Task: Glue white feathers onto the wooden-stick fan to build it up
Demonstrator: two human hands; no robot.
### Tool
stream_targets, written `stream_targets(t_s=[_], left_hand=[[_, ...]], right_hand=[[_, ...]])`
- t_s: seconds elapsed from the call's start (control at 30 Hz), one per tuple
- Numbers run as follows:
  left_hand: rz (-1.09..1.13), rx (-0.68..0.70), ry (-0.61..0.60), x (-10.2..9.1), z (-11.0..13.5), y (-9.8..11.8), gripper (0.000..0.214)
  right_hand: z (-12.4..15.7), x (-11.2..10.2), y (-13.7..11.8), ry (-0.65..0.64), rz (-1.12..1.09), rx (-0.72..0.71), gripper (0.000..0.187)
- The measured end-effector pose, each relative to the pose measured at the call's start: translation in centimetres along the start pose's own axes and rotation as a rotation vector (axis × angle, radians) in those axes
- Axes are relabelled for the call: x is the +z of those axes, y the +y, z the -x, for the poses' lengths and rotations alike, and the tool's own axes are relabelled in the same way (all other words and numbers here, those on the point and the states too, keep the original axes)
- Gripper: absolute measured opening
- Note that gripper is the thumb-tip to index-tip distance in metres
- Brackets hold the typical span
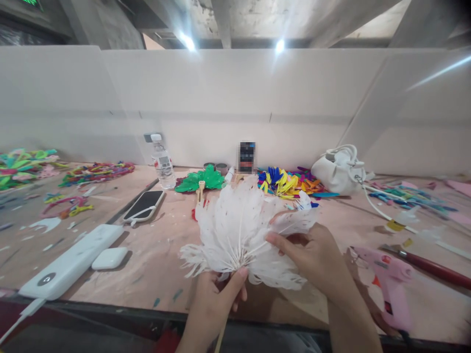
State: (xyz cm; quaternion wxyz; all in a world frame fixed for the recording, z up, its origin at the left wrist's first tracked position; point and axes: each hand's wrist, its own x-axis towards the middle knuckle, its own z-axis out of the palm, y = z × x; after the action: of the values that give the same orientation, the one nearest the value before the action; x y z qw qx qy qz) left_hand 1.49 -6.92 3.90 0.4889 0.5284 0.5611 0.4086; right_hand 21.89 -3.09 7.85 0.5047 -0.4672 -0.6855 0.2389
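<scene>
A fan of white feathers point(235, 215) spreads out above the front edge of the table, its quills gathered at the bottom centre. My left hand point(221, 299) is closed around that gathered base, thumb on top, and a thin stick runs down below the fist. On the right side, my right hand point(307, 252) pinches a white feather point(294, 220) between thumb and fingers. Whether that feather is fixed to the bunch, I cannot tell. Behind the fan lie green feathers point(202, 180) and a pile of blue, yellow and orange feathers point(283, 182).
At right lie a pink glue gun point(386, 284) and a red-handled tool point(434, 267), with a white bag point(338, 169) farther back. At left are a power strip point(73, 260), a white case point(109, 258), a phone point(144, 206) and a water bottle point(162, 162). A white partition point(221, 93) stands behind.
</scene>
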Motion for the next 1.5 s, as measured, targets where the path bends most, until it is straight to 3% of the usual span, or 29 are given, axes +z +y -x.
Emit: stream_targets(t_s=[0.27, 0.43, 0.63, 0.73, 0.87, 1.13, 1.33, 1.5], left_hand=[[-0.011, -0.021, -0.009, 0.1, -0.2, -0.1, 0.050], [-0.152, -0.009, -0.026, 0.3, 0.2, -0.4, 0.056], [-0.172, 0.009, 0.146, 0.9, 0.8, -0.5, 0.059], [-0.146, 0.029, 0.163, 0.9, 0.8, -0.8, 0.058], [-0.169, 0.017, 0.186, 0.6, 0.8, -1.1, 0.058], [-0.017, -0.033, 0.113, 0.5, 0.9, -0.7, 0.056], [0.033, -0.026, 0.165, 0.4, 0.7, -0.8, 0.056], [0.048, -0.044, 0.225, 0.3, 0.2, -1.4, 0.059]], right_hand=[[-0.4, 0.1, 0.1, 0.038, 0.198, -0.252, 0.015], [-0.6, 0.1, 0.0, 0.007, 0.265, -0.356, 0.014], [-0.5, 0.1, -0.1, -0.003, 0.277, -0.302, 0.027], [-0.4, 0.1, -0.2, 0.058, 0.214, -0.251, 0.031], [-0.4, 0.1, -0.3, 0.170, 0.055, -0.187, 0.018], [-0.9, 0.1, -0.1, 0.193, 0.057, -0.148, 0.026], [-1.1, 0.4, 0.3, 0.253, -0.027, -0.188, 0.030], [-1.0, 0.4, 0.2, 0.376, -0.124, -0.180, 0.019]])
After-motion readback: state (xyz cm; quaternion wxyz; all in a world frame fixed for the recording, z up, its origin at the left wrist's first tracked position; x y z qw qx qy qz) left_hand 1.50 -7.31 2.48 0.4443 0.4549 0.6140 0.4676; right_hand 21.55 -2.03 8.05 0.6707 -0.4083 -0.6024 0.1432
